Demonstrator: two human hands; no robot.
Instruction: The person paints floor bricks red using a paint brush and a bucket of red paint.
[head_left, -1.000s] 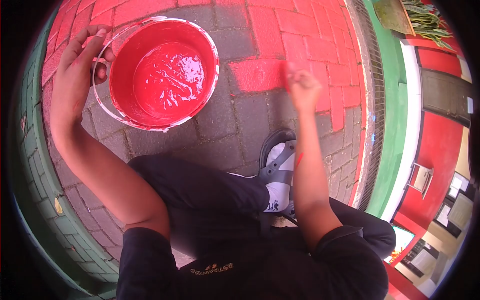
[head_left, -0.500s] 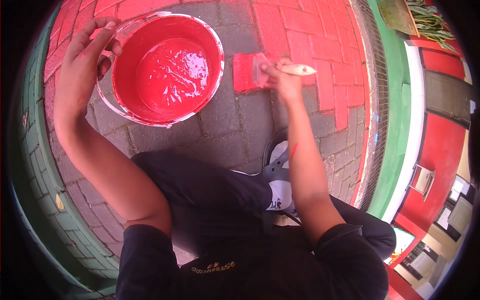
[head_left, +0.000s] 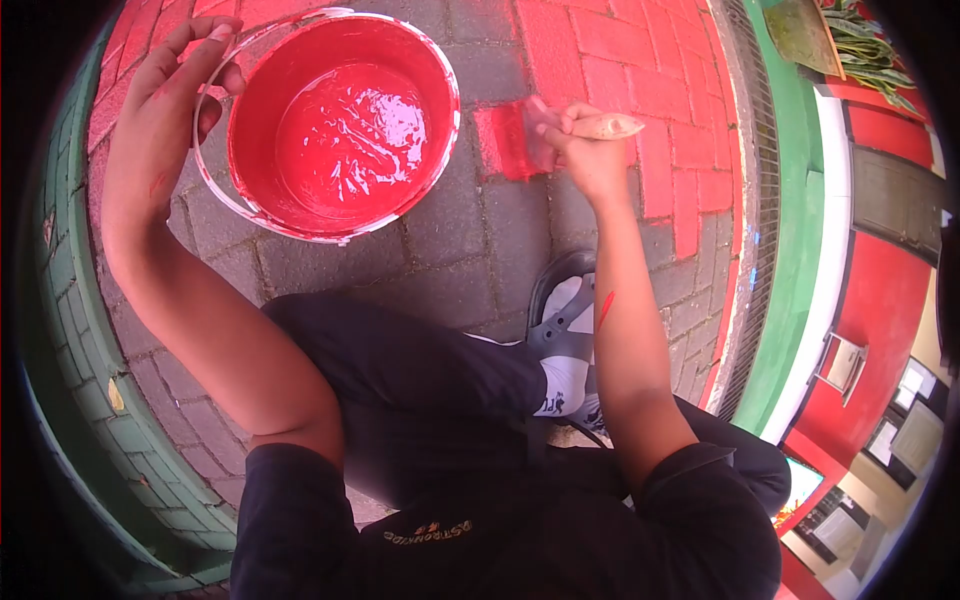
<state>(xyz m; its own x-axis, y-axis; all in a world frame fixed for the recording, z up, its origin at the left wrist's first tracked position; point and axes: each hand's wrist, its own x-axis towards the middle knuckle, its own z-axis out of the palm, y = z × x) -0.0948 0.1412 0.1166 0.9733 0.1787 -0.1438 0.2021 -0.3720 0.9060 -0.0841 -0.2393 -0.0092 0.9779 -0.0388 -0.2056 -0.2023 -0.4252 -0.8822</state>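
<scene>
My left hand (head_left: 172, 85) has its fingers curled round the thin handle (head_left: 200, 155) of a paint bucket (head_left: 452, 75). Glossy red paint (head_left: 350, 130) lies in the bottom, and the rim is streaked white and red. To the right of the bucket, my right hand (head_left: 592, 150) is closed on a wide paintbrush (head_left: 610, 126), its pale handle pointing right. The red bristles, blurred, are against the grey pavers (head_left: 510, 230), where a wet red patch (head_left: 495, 140) shows. My thumb and fingers partly cover the brush's middle.
Red-painted pavers (head_left: 600, 40) spread beyond and to the right. A metal drain grate (head_left: 755, 230) runs along the right beside a green strip (head_left: 795, 200). A low green brick wall (head_left: 75, 310) curves along the left. My sandalled foot (head_left: 565, 330) is below the brush.
The brush and my right hand have shifted slightly right, leaving fresh red on the paver. The bucket appears slightly higher and further right, its handle now more clearly raised in my left hand.
</scene>
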